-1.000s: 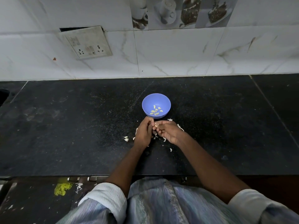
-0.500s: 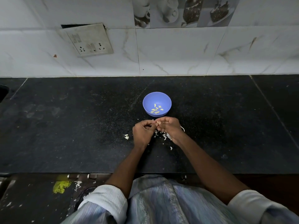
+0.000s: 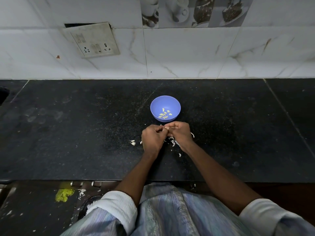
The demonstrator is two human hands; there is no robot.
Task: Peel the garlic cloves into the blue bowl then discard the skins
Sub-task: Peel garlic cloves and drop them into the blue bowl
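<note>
No readable text, label, brand, number or sign shows anywhere in this kitchen view. The switch plate (image 3: 92, 40) on the tiled wall carries only unmarked switches and sockets, and the picture tiles (image 3: 192, 11) above show cups and desserts without any lettering.

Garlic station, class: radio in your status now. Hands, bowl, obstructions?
Left hand and right hand both pinching one garlic clove. Blue bowl holds peeled cloves. Skins litter counter; nothing blocking.
</note>
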